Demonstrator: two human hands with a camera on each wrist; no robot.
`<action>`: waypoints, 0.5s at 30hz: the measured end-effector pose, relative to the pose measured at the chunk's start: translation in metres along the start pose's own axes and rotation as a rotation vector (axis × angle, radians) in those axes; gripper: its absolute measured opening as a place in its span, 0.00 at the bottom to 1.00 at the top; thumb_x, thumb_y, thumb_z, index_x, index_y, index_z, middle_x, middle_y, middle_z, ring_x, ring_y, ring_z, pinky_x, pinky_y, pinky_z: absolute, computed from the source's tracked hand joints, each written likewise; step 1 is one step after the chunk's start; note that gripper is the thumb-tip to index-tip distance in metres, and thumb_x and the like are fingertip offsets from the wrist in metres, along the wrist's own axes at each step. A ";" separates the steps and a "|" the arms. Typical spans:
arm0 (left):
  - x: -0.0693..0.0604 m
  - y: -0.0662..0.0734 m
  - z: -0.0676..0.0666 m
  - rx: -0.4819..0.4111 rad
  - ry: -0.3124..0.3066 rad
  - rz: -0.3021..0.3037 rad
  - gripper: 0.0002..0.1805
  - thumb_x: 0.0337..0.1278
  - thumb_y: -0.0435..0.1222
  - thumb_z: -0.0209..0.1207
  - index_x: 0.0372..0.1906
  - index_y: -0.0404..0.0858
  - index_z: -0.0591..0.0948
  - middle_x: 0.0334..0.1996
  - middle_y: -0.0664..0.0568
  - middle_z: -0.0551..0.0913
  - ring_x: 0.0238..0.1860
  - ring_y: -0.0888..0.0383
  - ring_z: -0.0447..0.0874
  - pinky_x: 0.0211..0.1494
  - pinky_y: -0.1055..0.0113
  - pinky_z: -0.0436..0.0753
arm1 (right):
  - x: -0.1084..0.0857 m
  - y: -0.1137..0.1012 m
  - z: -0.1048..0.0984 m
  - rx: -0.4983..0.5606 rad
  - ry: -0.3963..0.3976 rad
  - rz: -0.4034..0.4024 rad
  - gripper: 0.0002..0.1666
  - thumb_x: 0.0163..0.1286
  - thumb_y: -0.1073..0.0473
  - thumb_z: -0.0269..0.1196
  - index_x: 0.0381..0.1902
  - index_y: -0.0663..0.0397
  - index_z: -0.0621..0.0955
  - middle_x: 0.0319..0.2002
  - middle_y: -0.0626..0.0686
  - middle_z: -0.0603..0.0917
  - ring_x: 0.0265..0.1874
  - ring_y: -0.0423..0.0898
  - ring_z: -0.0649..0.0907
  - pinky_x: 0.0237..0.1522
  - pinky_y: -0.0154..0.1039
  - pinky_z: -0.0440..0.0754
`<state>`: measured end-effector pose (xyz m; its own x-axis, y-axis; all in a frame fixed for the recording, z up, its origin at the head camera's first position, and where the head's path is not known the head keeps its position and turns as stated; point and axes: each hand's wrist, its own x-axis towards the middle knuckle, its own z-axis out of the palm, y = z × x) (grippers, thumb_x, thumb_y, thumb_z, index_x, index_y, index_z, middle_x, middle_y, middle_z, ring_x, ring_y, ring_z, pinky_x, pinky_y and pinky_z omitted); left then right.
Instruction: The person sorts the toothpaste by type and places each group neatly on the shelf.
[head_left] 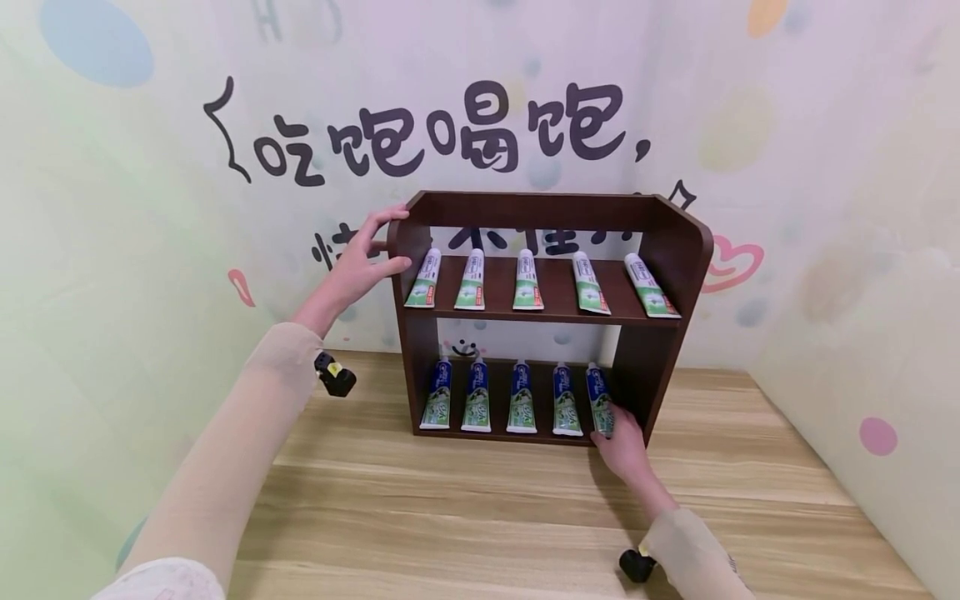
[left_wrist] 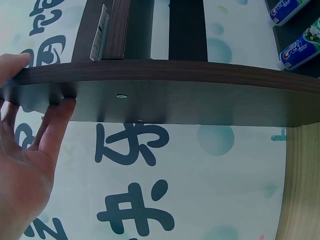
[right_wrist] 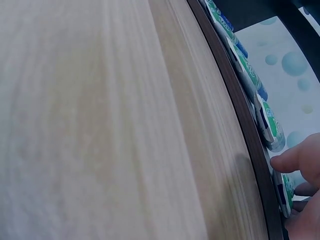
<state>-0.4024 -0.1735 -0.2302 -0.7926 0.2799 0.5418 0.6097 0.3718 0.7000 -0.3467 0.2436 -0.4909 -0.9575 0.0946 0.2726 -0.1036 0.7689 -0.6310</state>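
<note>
A dark brown two-tier shelf [head_left: 536,210] stands on the wooden table. My left hand [head_left: 358,268] grips its left side panel near the top; in the left wrist view the thumb and fingers lie on opposite faces of that panel [left_wrist: 165,97]. Down at the lower tier, my right hand [head_left: 626,447] holds the rightmost blue and green toothpaste tube [head_left: 597,388] by its lower end, thumb on one side and fingers on the other. That tube [right_wrist: 284,192] lies on the shelf, partly hidden by the hand. Several like tubes [head_left: 521,398] lie in a row to its left.
Several white and green toothpaste tubes [head_left: 527,279] lie spaced along the upper tier. Behind the shelf rises a patterned wall [head_left: 450,50] with black lettering, and another wall [head_left: 862,333] bounds the right. Wooden tabletop [head_left: 450,508] extends in front.
</note>
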 end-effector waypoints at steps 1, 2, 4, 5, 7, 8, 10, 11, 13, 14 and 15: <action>0.000 -0.001 0.000 0.002 0.002 0.000 0.34 0.61 0.31 0.60 0.71 0.49 0.64 0.78 0.62 0.55 0.64 0.42 0.67 0.61 0.41 0.74 | 0.000 0.000 0.000 -0.002 0.005 -0.004 0.37 0.62 0.66 0.63 0.66 0.77 0.65 0.63 0.79 0.69 0.62 0.72 0.71 0.65 0.64 0.69; -0.001 -0.001 0.000 0.005 0.002 0.000 0.34 0.61 0.31 0.59 0.71 0.50 0.64 0.78 0.63 0.56 0.64 0.42 0.67 0.60 0.41 0.75 | 0.000 -0.001 0.000 0.000 0.006 -0.003 0.37 0.62 0.66 0.63 0.67 0.77 0.65 0.63 0.79 0.69 0.62 0.72 0.71 0.65 0.64 0.69; -0.001 -0.001 0.000 0.009 0.001 0.003 0.35 0.62 0.31 0.59 0.72 0.50 0.64 0.78 0.63 0.55 0.64 0.41 0.67 0.59 0.42 0.76 | -0.001 -0.002 -0.001 0.001 0.005 -0.002 0.38 0.63 0.66 0.63 0.67 0.77 0.65 0.63 0.79 0.69 0.62 0.72 0.71 0.65 0.63 0.69; -0.001 -0.001 0.000 0.012 0.000 0.005 0.35 0.62 0.31 0.59 0.72 0.50 0.64 0.78 0.63 0.55 0.64 0.41 0.67 0.59 0.42 0.76 | -0.002 -0.003 -0.001 -0.001 0.004 0.000 0.38 0.63 0.66 0.63 0.67 0.77 0.65 0.63 0.79 0.68 0.62 0.72 0.71 0.65 0.63 0.68; -0.002 0.000 0.000 0.017 -0.002 0.010 0.35 0.62 0.31 0.59 0.72 0.50 0.63 0.78 0.63 0.55 0.64 0.41 0.67 0.59 0.43 0.76 | -0.003 -0.004 -0.002 -0.004 0.013 -0.003 0.37 0.62 0.66 0.64 0.66 0.77 0.65 0.63 0.79 0.69 0.61 0.73 0.71 0.64 0.64 0.69; -0.002 0.001 0.000 0.019 -0.003 0.011 0.35 0.62 0.31 0.59 0.72 0.50 0.63 0.78 0.63 0.55 0.64 0.41 0.67 0.59 0.43 0.76 | -0.004 -0.004 -0.003 -0.002 0.013 -0.001 0.37 0.62 0.66 0.64 0.66 0.77 0.65 0.63 0.79 0.69 0.61 0.73 0.71 0.65 0.64 0.69; -0.002 0.001 0.000 0.023 -0.002 0.014 0.35 0.62 0.31 0.59 0.72 0.49 0.63 0.78 0.62 0.55 0.64 0.42 0.68 0.59 0.42 0.76 | -0.004 -0.004 -0.003 0.003 0.019 -0.009 0.37 0.62 0.67 0.64 0.66 0.77 0.66 0.63 0.79 0.69 0.61 0.73 0.71 0.64 0.64 0.69; -0.002 0.001 0.000 0.023 -0.001 0.015 0.34 0.62 0.31 0.59 0.72 0.49 0.63 0.78 0.63 0.55 0.64 0.42 0.68 0.59 0.42 0.77 | -0.004 -0.003 -0.002 0.009 0.023 -0.017 0.37 0.62 0.67 0.64 0.66 0.77 0.66 0.62 0.79 0.69 0.61 0.73 0.72 0.64 0.64 0.69; -0.002 0.002 0.000 0.035 -0.002 0.018 0.35 0.62 0.31 0.59 0.72 0.50 0.63 0.78 0.63 0.55 0.64 0.41 0.68 0.59 0.41 0.77 | -0.004 -0.001 -0.002 0.013 0.036 -0.044 0.37 0.61 0.67 0.63 0.65 0.78 0.66 0.61 0.79 0.70 0.60 0.74 0.72 0.63 0.65 0.70; -0.002 0.002 0.000 0.043 -0.004 0.020 0.35 0.63 0.31 0.59 0.73 0.51 0.63 0.79 0.63 0.54 0.64 0.41 0.69 0.59 0.40 0.77 | -0.004 0.000 -0.001 0.013 0.041 -0.057 0.37 0.61 0.67 0.63 0.65 0.77 0.66 0.60 0.79 0.71 0.59 0.74 0.72 0.63 0.65 0.70; -0.002 0.001 0.000 0.055 -0.005 0.023 0.35 0.63 0.31 0.59 0.73 0.52 0.63 0.79 0.63 0.54 0.64 0.40 0.69 0.59 0.39 0.76 | -0.003 0.003 0.001 -0.001 0.064 -0.087 0.36 0.62 0.65 0.63 0.65 0.77 0.66 0.59 0.79 0.72 0.57 0.74 0.73 0.62 0.63 0.71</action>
<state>-0.3996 -0.1735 -0.2305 -0.7785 0.2933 0.5549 0.6266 0.4132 0.6607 -0.3447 0.2452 -0.4945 -0.9258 0.0677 0.3720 -0.1852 0.7766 -0.6021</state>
